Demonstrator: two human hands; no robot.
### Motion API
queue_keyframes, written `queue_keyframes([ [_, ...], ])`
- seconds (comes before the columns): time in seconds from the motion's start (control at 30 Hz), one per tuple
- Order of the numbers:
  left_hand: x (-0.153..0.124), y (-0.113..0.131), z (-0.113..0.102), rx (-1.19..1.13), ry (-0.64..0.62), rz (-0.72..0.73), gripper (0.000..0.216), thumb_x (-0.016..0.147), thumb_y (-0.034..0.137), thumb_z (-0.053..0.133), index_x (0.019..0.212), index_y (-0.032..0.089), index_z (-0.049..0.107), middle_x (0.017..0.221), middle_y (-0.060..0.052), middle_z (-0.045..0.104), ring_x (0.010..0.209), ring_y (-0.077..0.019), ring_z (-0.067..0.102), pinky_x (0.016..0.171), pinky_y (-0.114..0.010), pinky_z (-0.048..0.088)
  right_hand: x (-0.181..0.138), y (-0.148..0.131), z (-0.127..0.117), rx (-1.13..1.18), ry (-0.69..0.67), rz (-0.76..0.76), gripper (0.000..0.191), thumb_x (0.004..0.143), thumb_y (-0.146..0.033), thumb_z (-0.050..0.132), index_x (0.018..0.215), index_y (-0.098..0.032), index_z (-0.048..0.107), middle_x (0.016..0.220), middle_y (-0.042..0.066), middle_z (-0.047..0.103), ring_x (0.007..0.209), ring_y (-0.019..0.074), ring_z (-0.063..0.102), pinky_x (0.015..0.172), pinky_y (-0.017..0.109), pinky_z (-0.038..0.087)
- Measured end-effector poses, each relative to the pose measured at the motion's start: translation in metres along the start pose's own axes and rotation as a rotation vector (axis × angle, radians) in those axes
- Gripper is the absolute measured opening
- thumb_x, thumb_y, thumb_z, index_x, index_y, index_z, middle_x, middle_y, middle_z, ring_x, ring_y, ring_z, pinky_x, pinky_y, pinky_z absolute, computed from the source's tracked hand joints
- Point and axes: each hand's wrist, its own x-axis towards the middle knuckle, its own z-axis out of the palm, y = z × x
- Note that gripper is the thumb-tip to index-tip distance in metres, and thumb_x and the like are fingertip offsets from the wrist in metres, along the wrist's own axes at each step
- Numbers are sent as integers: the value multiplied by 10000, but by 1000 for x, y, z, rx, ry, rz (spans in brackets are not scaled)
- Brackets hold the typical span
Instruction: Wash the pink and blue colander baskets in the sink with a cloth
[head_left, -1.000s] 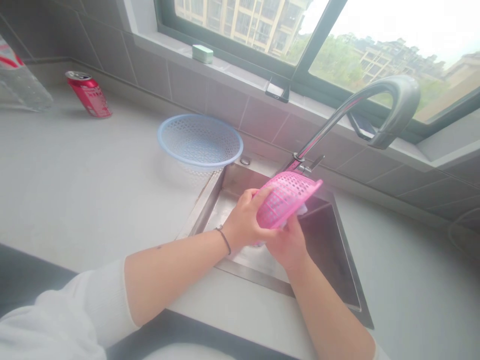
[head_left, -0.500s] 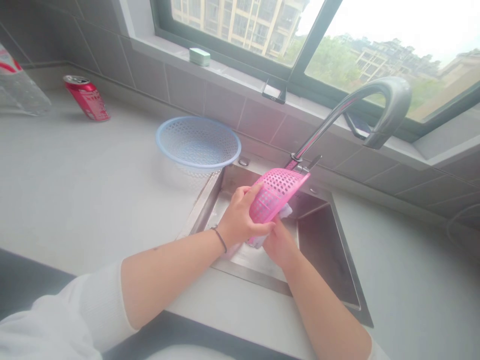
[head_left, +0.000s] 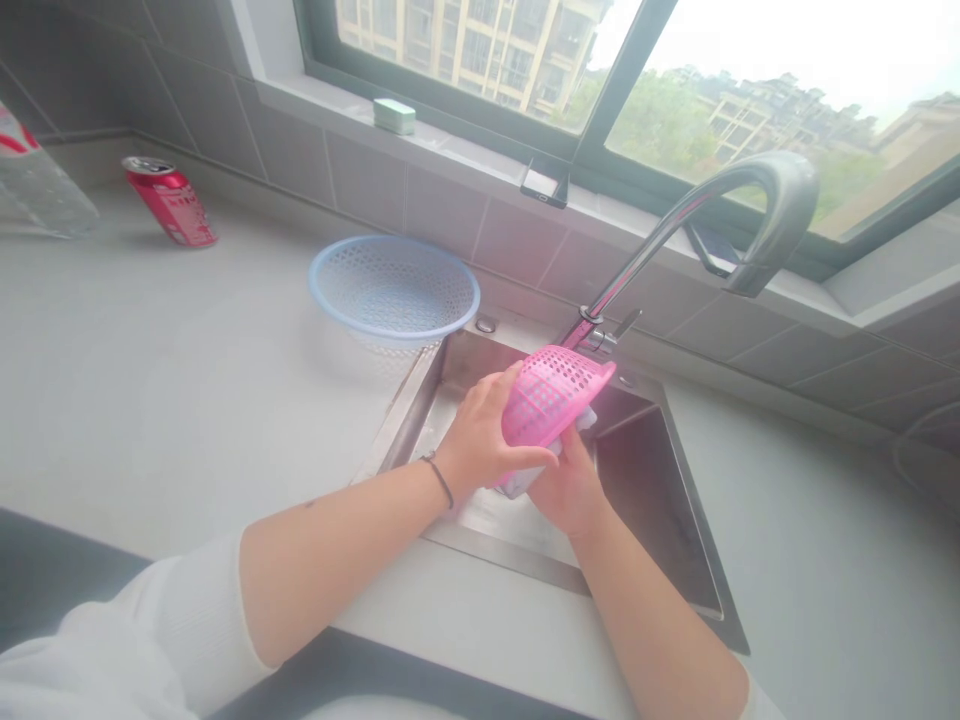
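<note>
Over the sink point(head_left: 637, 490) a pink perforated plastic basket point(head_left: 551, 395) is held tilted on its side. My left hand point(head_left: 480, 425) grips its outer wall, the thumb lying along the rim. A whitish cloth point(head_left: 587, 418) shows at the basket's open side, pressed there by my right hand point(head_left: 570, 490). The right fingers are mostly hidden behind the basket and the cloth.
The chrome faucet point(head_left: 667, 235) arches above the sink. Left of the sink stands a blue perforated basket point(head_left: 394, 325), with a red can point(head_left: 172, 205) and a clear bottle point(head_left: 41, 190) farther left. A pale green sponge point(head_left: 394, 116) lies on the windowsill.
The pink basket has tipped slightly and sits a little lower. My right hand has shifted a bit to the right along with the cloth.
</note>
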Motion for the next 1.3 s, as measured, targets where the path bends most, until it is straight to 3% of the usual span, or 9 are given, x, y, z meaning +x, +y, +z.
queue_keyframes([
  [0.13, 1, -5, 2, 13, -111, 78, 1230, 600, 664, 878, 1592, 280, 262, 1610, -175, 365, 1501, -412, 327, 1234, -636, 248, -2, -18, -8, 98, 65, -55, 610, 960, -710, 427, 1325, -285, 667, 1479, 20, 609, 1429, 278, 510, 1230, 526, 376],
  [0.23, 0, -6, 5, 6, -162, 119, 1223, 591, 620, 900, 1582, 252, 285, 1592, -184, 374, 1486, -402, 353, 1227, -611, 286, -4, -23, -8, 111, 123, -121, 608, 945, -730, 425, 1299, -306, 677, 1460, 5, 624, 1420, 273, 518, 1217, 541, 391],
  [0.43, 1, 1, -1, 39, -26, 54, 1097, 641, 582, 873, 1552, 251, 361, 1444, -150, 483, 1377, -367, 453, 1202, -572, 335, 3, 3, 0, -109, 20, -49, 444, 838, -517, 752, 1240, -333, 715, 1349, -4, 700, 1349, 267, 586, 1200, 471, 432],
  [0.53, 2, 4, -2, 92, -38, 51, 1062, 624, 541, 881, 1521, 220, 412, 1411, -160, 483, 1351, -374, 461, 1195, -577, 335, 3, -1, -3, -47, 5, -55, 411, 907, -550, 647, 1237, -316, 717, 1336, 13, 707, 1351, 275, 585, 1180, 500, 450],
  [0.67, 0, 6, 3, 46, -116, 97, 1095, 610, 528, 889, 1539, 248, 382, 1423, -157, 470, 1333, -367, 480, 1170, -567, 377, -1, -14, -6, 34, 91, -161, 476, 976, -623, 465, 1256, -319, 702, 1366, 3, 689, 1327, 269, 600, 1170, 535, 452],
  [0.87, -1, 4, 0, 48, -21, 59, 1129, 631, 628, 867, 1565, 260, 351, 1463, -150, 460, 1365, -374, 455, 1186, -580, 350, 0, -2, 6, -158, 27, -111, 468, 883, -548, 699, 1301, -338, 681, 1398, 5, 667, 1341, 260, 587, 1186, 468, 444],
  [1.07, 1, 6, 2, 81, -125, 155, 1126, 615, 595, 894, 1562, 285, 369, 1505, -152, 432, 1424, -390, 403, 1212, -584, 318, -4, -20, 0, 43, 85, -177, 491, 967, -639, 482, 1312, -339, 660, 1444, 9, 629, 1393, 278, 539, 1208, 568, 396],
  [1.17, -1, 6, 4, 24, -107, 118, 1164, 605, 590, 902, 1578, 304, 330, 1492, -142, 436, 1400, -385, 426, 1200, -591, 341, -4, -18, 1, -12, 114, -161, 462, 942, -618, 559, 1299, -343, 662, 1411, 2, 653, 1374, 270, 555, 1215, 544, 393],
  [1.3, -2, 5, 1, 37, -21, 5, 1184, 591, 673, 876, 1568, 256, 353, 1486, -159, 433, 1402, -399, 414, 1200, -609, 327, -1, 1, 5, -121, 37, -82, 451, 888, -541, 688, 1285, -325, 685, 1384, 12, 680, 1337, 268, 591, 1211, 485, 411],
])
